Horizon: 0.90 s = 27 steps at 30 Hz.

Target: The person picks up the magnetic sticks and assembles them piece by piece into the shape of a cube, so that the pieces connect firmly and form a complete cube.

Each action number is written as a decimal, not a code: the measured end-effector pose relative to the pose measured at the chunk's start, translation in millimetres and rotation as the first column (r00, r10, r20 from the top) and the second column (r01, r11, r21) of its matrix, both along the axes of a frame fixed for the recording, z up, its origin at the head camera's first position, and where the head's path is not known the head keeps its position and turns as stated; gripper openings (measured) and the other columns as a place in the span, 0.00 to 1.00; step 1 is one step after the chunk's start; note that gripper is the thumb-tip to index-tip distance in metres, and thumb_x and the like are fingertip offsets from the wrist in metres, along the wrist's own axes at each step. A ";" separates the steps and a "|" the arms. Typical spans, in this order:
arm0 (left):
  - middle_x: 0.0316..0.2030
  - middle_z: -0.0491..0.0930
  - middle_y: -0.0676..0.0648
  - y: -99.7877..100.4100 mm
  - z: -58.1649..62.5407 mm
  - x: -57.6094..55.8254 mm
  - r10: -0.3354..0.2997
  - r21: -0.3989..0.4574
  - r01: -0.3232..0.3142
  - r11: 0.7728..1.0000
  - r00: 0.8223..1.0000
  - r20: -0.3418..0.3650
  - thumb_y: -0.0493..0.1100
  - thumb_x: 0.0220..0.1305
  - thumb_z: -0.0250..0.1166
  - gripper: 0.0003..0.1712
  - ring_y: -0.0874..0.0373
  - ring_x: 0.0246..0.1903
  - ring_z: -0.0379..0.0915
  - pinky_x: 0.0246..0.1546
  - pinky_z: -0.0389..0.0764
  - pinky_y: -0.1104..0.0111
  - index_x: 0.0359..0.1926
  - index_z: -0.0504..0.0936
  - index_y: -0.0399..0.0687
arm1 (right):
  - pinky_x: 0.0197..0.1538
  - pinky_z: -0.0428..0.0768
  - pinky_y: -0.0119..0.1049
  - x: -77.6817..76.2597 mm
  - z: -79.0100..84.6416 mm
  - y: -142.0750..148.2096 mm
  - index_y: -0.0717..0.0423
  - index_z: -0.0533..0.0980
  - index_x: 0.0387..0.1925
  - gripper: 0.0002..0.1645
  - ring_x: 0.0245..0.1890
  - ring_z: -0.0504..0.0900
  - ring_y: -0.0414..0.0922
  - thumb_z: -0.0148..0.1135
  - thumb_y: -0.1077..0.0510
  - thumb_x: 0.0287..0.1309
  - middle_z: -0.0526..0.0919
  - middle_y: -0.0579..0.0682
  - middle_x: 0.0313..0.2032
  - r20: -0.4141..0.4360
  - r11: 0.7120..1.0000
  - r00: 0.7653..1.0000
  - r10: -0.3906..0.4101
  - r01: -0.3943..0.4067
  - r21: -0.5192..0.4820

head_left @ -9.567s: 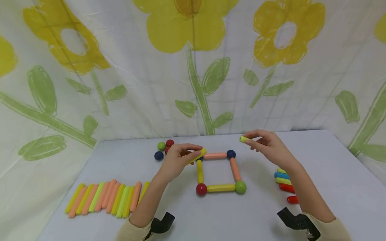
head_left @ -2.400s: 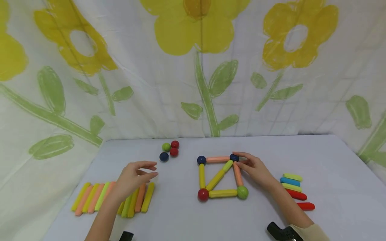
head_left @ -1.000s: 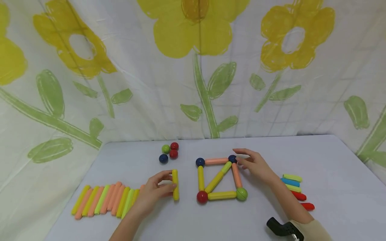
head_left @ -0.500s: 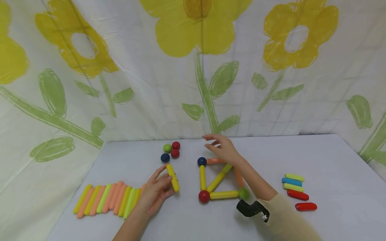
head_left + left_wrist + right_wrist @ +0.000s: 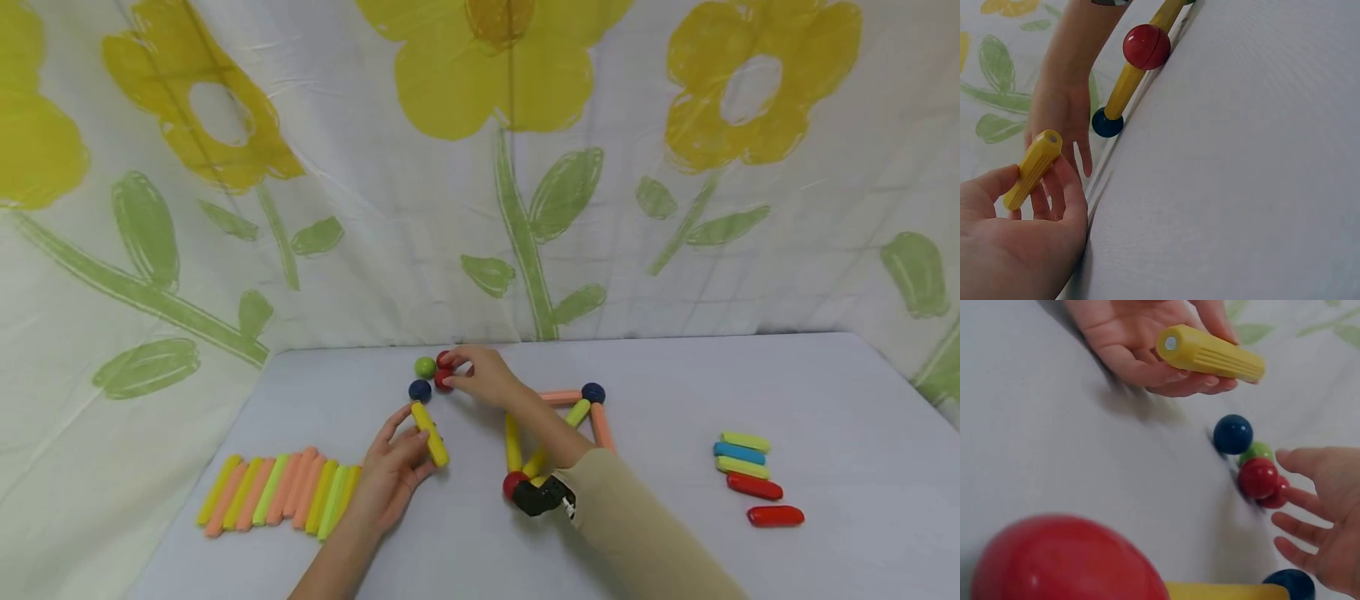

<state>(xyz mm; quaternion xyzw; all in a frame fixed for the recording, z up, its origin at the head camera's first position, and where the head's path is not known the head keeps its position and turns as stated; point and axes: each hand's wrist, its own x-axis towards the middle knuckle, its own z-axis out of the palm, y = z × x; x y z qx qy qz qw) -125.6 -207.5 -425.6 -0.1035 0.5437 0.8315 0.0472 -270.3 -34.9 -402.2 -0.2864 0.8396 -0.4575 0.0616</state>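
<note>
My left hand (image 5: pixel 393 477) pinches a yellow magnetic rod (image 5: pixel 430 435) between thumb and fingers, tilted above the table. A small metal disc shows on the end of this rod (image 5: pixel 1216 356) in the right wrist view. Reaching across to the back, my right hand (image 5: pixel 486 379) has its thumb and fingertips right at two red balls (image 5: pixel 443 381). In the right wrist view its fingers (image 5: pixel 1300 531) are spread around them. A navy ball (image 5: pixel 420 390) and a green ball (image 5: pixel 425 367) sit beside the red ones.
A square of rods and balls with a diagonal (image 5: pixel 579 412) lies mid-table, its front partly hidden by my right forearm and a black wrist mount (image 5: pixel 536 497). Several pastel rods (image 5: pixel 277 492) lie in a row at left. Short rods and red pieces (image 5: pixel 753 485) lie at right.
The left hand has picked up a yellow rod from the row, carried it right and tilted it. My right hand has left the square's far right corner for the loose balls. The diagonal was added earlier.
</note>
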 end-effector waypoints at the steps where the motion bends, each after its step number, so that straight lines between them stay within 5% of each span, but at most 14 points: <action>1: 0.51 0.78 0.51 0.2 -0.2 -0.2 0.000 0.000 0.000 1.000 1.000 -0.002 0.33 0.79 0.54 0.34 0.57 0.49 0.78 0.51 0.85 0.63 0.81 0.56 0.47 | 0.52 0.85 0.37 -0.3 -1.7 -2.6 0.62 0.83 0.56 0.17 0.50 0.84 0.54 0.70 0.63 0.68 0.87 0.59 0.52 -0.007 1.000 1.000 0.001 -0.001 0.004; 9: 0.51 0.78 0.50 1.4 -1.1 0.1 -0.009 0.016 0.009 1.000 1.000 0.000 0.33 0.79 0.54 0.34 0.57 0.48 0.79 0.50 0.85 0.65 0.81 0.56 0.47 | 0.47 0.81 0.34 1.9 -6.9 -12.2 0.58 0.83 0.53 0.14 0.43 0.83 0.48 0.71 0.62 0.67 0.88 0.56 0.49 -0.056 0.995 0.998 -0.015 0.020 0.093; 15: 0.53 0.77 0.49 0.7 -0.5 0.1 0.000 0.003 0.000 1.000 1.000 0.007 0.34 0.79 0.55 0.35 0.56 0.49 0.79 0.52 0.85 0.64 0.81 0.56 0.48 | 0.51 0.84 0.41 2.2 -5.3 -10.8 0.57 0.84 0.51 0.10 0.47 0.85 0.51 0.67 0.62 0.71 0.87 0.55 0.49 -0.037 0.995 0.999 -0.035 0.039 0.091; 27: 0.51 0.78 0.49 0.7 -0.9 -0.1 0.004 0.004 -0.004 1.000 1.000 0.002 0.33 0.79 0.55 0.34 0.57 0.47 0.79 0.50 0.85 0.65 0.81 0.57 0.47 | 0.59 0.82 0.47 2.3 -8.5 -22.0 0.58 0.81 0.60 0.20 0.53 0.84 0.51 0.70 0.57 0.70 0.87 0.56 0.52 -0.079 0.981 0.997 0.026 -0.010 0.193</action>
